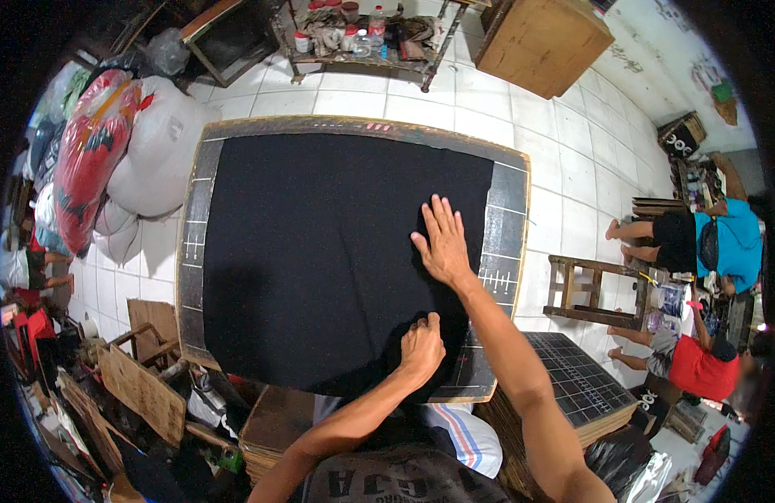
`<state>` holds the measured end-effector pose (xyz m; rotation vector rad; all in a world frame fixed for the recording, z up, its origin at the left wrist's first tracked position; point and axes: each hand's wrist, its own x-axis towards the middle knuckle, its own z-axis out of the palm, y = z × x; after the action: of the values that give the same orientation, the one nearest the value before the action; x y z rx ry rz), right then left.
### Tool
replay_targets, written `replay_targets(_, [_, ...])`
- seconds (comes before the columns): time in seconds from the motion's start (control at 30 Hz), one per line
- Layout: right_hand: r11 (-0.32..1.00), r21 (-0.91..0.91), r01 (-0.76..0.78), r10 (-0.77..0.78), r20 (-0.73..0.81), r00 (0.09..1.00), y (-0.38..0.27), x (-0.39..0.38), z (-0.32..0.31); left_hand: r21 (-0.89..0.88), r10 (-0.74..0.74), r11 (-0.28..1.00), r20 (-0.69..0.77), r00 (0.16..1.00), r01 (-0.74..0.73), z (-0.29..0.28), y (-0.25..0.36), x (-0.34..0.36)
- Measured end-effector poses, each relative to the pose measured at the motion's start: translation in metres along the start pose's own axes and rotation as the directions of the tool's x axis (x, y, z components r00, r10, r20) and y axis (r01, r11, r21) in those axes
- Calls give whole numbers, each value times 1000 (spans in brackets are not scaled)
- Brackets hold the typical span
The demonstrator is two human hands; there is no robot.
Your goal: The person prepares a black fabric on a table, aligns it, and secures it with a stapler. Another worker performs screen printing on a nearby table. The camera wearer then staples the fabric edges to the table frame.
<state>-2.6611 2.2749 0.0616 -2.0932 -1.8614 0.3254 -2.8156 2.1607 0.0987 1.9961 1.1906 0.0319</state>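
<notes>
A black cloth (312,243) lies over most of a dark board (505,226) marked with white lines. My right hand (444,243) rests flat on the cloth near its right edge, fingers spread. Closer to me, my left hand (421,348) is closed over the cloth's near right part, its fingers curled under and one digit pointing away from me. Whether cloth is pinched inside that hand is hidden.
Stuffed plastic bags (157,151) are heaped at the left. Next to the board's near right corner stands a stack of gridded boards (572,377). Beyond it are a wooden stool (597,293) and two people at the far right. A cluttered shelf (362,59) stands at the back.
</notes>
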Motion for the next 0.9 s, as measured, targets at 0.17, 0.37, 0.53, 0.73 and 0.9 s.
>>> replay_targets(0.17, [920,259,-295,373,-345,861,-31,-113,-16,23,-16,1000,80,997,14,-4,-21,-32])
replay_targets(0.37, [777,300,-553,625,-270,732,-48,-207,-11,56,65,996,-37,997,-63,1,-22,-39])
replay_targets(0.53, [914,222,-340,399,-340,851,-47,-176,-13,-196,-117,979,-333,936,53,-27,-64,-73])
replay_targets(0.73, [972,215,90,-34,-252,967,-52,-92,0,-256,-540,842,-420,730,476,-49,-111,-126])
replay_targets(0.9, [976,141,168,-140,-185,973,-49,-55,22,-293,-575,811,-559,597,507,-36,-119,-140])
